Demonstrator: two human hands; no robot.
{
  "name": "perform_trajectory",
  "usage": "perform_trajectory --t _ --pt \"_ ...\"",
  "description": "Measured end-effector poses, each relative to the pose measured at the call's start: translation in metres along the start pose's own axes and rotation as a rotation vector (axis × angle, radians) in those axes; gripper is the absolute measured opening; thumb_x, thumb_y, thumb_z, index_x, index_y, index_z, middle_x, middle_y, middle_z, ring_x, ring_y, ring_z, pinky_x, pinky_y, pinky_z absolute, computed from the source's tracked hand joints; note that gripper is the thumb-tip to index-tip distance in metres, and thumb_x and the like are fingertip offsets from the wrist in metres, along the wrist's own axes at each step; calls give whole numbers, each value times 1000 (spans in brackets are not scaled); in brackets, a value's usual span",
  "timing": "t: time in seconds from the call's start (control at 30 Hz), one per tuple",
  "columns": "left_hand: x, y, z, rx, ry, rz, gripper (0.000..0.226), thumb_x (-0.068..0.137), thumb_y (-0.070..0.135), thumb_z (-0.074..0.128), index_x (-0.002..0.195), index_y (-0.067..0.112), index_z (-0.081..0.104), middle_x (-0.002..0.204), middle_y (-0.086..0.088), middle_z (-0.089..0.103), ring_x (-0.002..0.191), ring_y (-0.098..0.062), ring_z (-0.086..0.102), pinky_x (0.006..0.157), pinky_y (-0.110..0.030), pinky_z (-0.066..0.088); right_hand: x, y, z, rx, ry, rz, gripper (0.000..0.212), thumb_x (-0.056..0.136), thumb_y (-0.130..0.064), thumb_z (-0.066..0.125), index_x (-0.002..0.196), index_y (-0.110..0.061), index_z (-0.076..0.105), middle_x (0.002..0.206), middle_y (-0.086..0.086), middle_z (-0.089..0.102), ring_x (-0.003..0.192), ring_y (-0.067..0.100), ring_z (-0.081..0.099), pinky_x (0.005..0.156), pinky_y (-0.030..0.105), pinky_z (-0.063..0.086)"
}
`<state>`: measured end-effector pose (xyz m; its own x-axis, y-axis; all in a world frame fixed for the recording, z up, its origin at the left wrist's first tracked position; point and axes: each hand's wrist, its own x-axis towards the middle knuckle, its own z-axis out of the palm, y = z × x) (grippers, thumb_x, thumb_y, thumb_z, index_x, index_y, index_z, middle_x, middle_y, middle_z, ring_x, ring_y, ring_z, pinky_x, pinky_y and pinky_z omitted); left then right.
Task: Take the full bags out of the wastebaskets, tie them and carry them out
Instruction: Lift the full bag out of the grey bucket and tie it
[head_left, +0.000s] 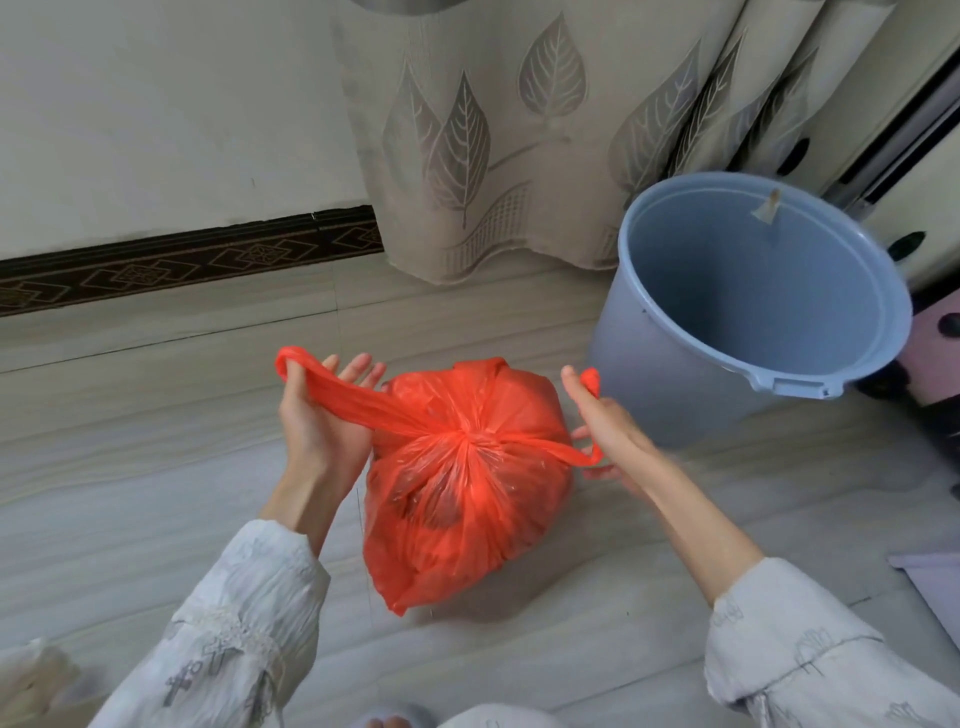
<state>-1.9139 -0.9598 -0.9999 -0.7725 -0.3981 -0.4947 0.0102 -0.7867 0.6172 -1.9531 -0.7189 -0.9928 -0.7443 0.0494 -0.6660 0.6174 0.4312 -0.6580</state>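
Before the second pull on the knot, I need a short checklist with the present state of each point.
1. Red bag out of the blue wastebasket, on the floor: ok.
2. Left hand holds the left handle: ok.
3. Right hand holds the right handle: ok.
4. Handles crossed at the bag's top: ok.
5. Knot tight and finished: cannot tell.
6. Bag without tears: cannot tell.

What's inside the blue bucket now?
The blue bucket looks bare inside: only its smooth blue wall shows, with a small scrap stuck near the far rim. Its bottom is hidden from this angle. The red bag sits outside, on the floor.
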Motion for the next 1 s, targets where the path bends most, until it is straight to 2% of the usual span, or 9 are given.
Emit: perform_trajectory --t 0.17,0.27,0.37,0.47,0.53,0.7,0.77,0.87,1.0 --pt "-4 -10 -1 -145 142 0 41 89 32 34 121 7 39 110 -15 50 101 -31 52 104 -46 36 -16 -1 -12 -38 -274 72 49 76 -57 61 97 -13 54 78 5 57 56 18 60 62 32 59" --pt "-10 -14 0 -190 91 8 32 64 16 45 94 6 47 89 -10 50 84 -25 53 95 -36 41 -16 -4 -7 410 -398 -26 9 83 -17 65 82 -10 59 67 1 63 56 14 62 66 27 60" --pt "-23 -28 8 97 22 54 12 71 4 41 70 14 49 57 5 55 57 -8 55 69 -19 40 -14 -8 5 831 -378 -71 13 84 5 56 96 1 58 64 4 66 55 9 63 59 19 57" --pt "-27 -48 11 567 37 203 26 93 4 37 76 18 52 47 21 61 49 7 58 56 -9 43 -8 2 24 285 -127 -266 34 83 -3 62 117 0 57 85 8 63 65 9 57 60 12 47" --pt "-31 -50 15 586 -17 254 33 97 11 33 77 20 57 56 19 67 55 6 61 56 -8 47 -2 12 34 -169 64 -461 36 82 -14 66 116 -4 62 97 6 57 78 12 51 69 14 38" --pt "-34 -43 25 367 -44 211 38 99 22 31 69 17 54 54 5 66 57 -6 62 62 -20 48 -7 22 44 -301 179 -583 17 90 -18 56 78 -7 62 87 8 51 89 23 51 79 24 33" --pt "-32 -43 25 299 -57 194 35 99 25 28 71 17 46 47 6 58 51 -8 57 62 -22 47 -10 21 46 -97 217 -488 33 95 -19 45 63 -14 43 70 6 50 78 25 50 73 34 34" --pt "-29 -45 24 235 -81 157 31 100 27 25 72 20 37 41 11 34 38 -7 36 56 -22 49 -20 7 48 648 57 -348 32 98 -15 34 72 -14 51 57 3 63 63 19 61 67 32 49" --pt "-21 -39 21 252 -40 139 33 100 26 23 69 21 31 38 13 24 32 -3 20 38 -16 34 -16 -10 39 1063 -96 -266 35 97 -3 25 67 -15 38 37 -7 37 36 10 43 53 25 39"
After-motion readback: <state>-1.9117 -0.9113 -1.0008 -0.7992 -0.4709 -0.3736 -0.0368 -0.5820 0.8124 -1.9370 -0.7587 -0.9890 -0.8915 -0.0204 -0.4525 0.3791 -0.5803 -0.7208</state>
